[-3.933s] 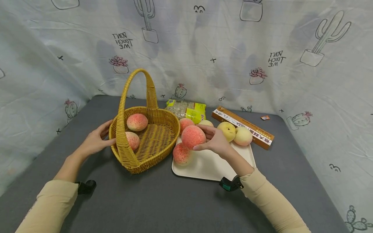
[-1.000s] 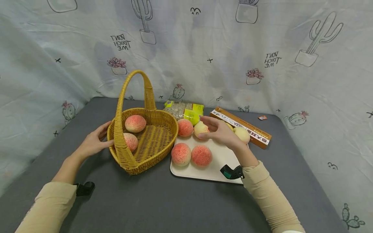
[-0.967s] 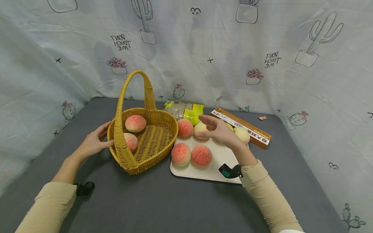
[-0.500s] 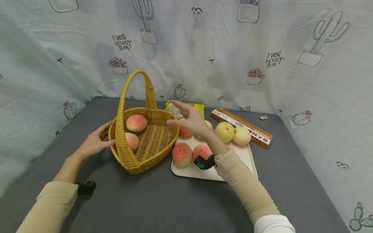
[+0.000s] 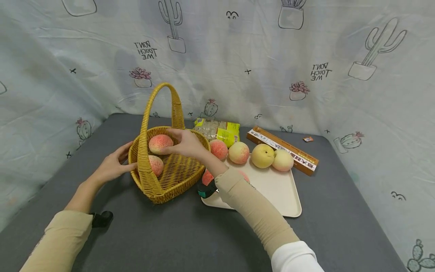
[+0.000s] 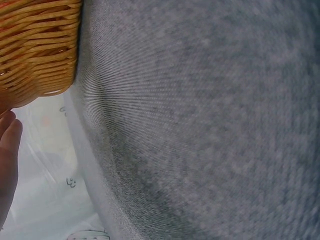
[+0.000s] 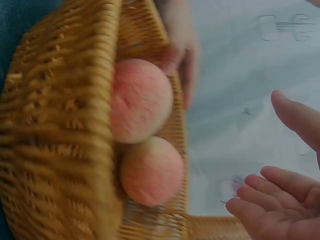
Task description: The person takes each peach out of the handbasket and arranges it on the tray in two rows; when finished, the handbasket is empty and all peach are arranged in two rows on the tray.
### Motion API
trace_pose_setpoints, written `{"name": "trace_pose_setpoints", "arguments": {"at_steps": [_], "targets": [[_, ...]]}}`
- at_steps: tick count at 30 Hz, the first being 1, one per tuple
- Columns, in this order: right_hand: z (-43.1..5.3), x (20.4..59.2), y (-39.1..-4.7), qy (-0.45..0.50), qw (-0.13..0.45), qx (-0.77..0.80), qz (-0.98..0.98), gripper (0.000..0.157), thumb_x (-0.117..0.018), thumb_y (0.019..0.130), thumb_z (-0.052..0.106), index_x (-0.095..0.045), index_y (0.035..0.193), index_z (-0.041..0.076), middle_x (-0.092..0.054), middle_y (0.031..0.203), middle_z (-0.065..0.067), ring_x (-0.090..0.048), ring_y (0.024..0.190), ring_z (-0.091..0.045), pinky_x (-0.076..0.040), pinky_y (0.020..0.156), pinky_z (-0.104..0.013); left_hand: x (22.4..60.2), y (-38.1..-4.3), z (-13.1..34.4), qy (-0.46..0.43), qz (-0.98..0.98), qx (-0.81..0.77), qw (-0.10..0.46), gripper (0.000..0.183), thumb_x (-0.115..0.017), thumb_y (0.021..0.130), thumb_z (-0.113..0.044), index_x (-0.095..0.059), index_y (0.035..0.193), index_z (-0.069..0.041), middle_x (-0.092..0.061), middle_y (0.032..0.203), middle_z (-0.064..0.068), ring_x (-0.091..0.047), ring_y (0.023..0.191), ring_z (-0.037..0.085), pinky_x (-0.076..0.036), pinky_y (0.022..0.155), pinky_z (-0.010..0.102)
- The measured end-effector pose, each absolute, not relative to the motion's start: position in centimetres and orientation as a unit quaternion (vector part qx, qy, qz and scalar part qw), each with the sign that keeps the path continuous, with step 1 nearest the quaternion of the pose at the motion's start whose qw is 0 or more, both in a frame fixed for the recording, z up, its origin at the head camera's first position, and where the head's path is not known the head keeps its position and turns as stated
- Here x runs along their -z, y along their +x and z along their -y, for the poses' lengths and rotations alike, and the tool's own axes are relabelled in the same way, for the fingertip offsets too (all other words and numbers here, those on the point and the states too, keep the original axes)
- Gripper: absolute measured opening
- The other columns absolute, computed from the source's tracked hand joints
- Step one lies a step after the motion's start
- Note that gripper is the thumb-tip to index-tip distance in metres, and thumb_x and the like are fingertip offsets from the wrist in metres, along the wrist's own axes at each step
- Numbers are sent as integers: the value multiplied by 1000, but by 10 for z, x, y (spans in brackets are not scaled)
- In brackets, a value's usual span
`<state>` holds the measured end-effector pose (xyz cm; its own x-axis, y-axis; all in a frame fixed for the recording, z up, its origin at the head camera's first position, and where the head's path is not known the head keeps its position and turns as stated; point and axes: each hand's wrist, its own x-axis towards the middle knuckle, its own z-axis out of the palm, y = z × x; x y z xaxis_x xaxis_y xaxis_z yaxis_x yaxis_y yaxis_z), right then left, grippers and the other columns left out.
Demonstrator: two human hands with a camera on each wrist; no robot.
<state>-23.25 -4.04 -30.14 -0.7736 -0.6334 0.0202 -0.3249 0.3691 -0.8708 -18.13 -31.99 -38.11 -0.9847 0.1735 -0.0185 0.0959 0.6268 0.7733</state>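
A heart-shaped wicker basket (image 5: 180, 189) with a tall handle stands left of centre, two red-and-cream peaches inside. My left hand (image 5: 112, 164) holds its left rim, thumb over the edge and fingers outside. Over the basket's inside reaches my right hand (image 5: 185, 143), its fingertips overlapping the back peach (image 5: 158, 144) in the head view. In the right wrist view that right hand (image 7: 280, 205) shows spread fingers, apart from both peaches. Part of the front peach (image 5: 156, 165) is hidden behind the handle. Left fingertips (image 6: 11, 132) touch the weave in the left wrist view.
Right of the basket lies a cream tray (image 5: 282, 196) with several peaches and a round yellow fruit (image 5: 263, 155). My right forearm partly covers two of those peaches. Behind stand a yellow-green packet (image 5: 217, 130), a long brown box (image 5: 283, 149) and a small orange sachet (image 5: 308, 139).
My right hand put a peach down on the tray's front, let go, and moved left over the basket. The left hand stays at the basket's rim.
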Motion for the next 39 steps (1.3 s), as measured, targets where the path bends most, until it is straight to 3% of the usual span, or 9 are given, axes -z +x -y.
{"name": "trace_pose_setpoints", "arguments": {"at_steps": [10, 20, 27, 29, 30, 33, 36, 39], "targets": [[77, 323, -229, -211, 228, 488, -816, 73, -79, 83, 22, -45, 147, 8, -45, 149, -4, -42, 135, -22, -46, 104, -33, 379, -180, 320, 73, -900, -427, 44, 90, -67, 94, -21, -4, 155, 1, -12, 155, 32, -22, 138, 52, -30, 107, 65], [85, 330, -238, -233, 206, 385, -869, 77, -81, 82, 28, -45, 147, 8, -48, 146, -7, -46, 132, -22, -48, 101, -31, 380, -181, 318, 74, -899, -429, 48, 90, -67, 94, -22, -5, 156, 0, -14, 155, 32, -23, 138, 51, -31, 107, 64], [93, 333, -237, -295, 211, 334, -870, 68, -76, 85, 18, -47, 145, 7, -51, 143, -7, -50, 128, -21, -49, 95, -24, 379, -180, 319, 73, -900, -428, 43, 89, -67, 94, -22, -7, 156, 1, -15, 155, 32, -24, 138, 51, -31, 107, 64], [96, 335, -235, -316, 221, 321, -865, 66, -73, 85, 11, -46, 146, 8, -56, 138, -7, -58, 113, -15, -50, 83, -18, 379, -180, 319, 74, -899, -429, 42, 89, -67, 94, -22, -7, 156, 1, -15, 155, 32, -24, 138, 51, -31, 107, 64], [98, 336, -235, -326, 226, 311, -864, 65, -71, 86, 8, -46, 146, 8, -62, 129, -6, -61, 97, -12, -48, 73, -15, 380, -180, 319, 75, -899, -429, 42, 89, -67, 94, -21, -6, 156, 1, -15, 155, 32, -24, 138, 51, -31, 107, 64], [103, 338, -233, -361, 236, 267, -862, 58, -64, 88, 1, -48, 143, 6, -64, 88, -3, -43, 60, -8, -32, 53, -16, 381, -181, 320, 78, -898, -431, 40, 89, -67, 94, -21, -7, 156, 0, -15, 156, 31, -24, 138, 50, -31, 108, 63], [108, 339, -233, -391, 232, 222, -862, 39, -61, 89, -1, -56, 128, 2, -43, 68, -1, -28, 54, -10, -24, 51, -20, 381, -181, 320, 79, -898, -431, 37, 89, -67, 94, -21, -7, 156, 0, -15, 156, 31, -24, 139, 50, -31, 108, 63], [113, 341, -233, -403, 221, 200, -865, 28, -64, 90, 4, -56, 117, 3, -49, 75, 0, -38, 62, -9, -29, 55, -20, 381, -181, 320, 78, -898, -431, 36, 88, -67, 94, -21, -8, 156, 0, -15, 156, 31, -24, 139, 49, -31, 108, 63]]}}
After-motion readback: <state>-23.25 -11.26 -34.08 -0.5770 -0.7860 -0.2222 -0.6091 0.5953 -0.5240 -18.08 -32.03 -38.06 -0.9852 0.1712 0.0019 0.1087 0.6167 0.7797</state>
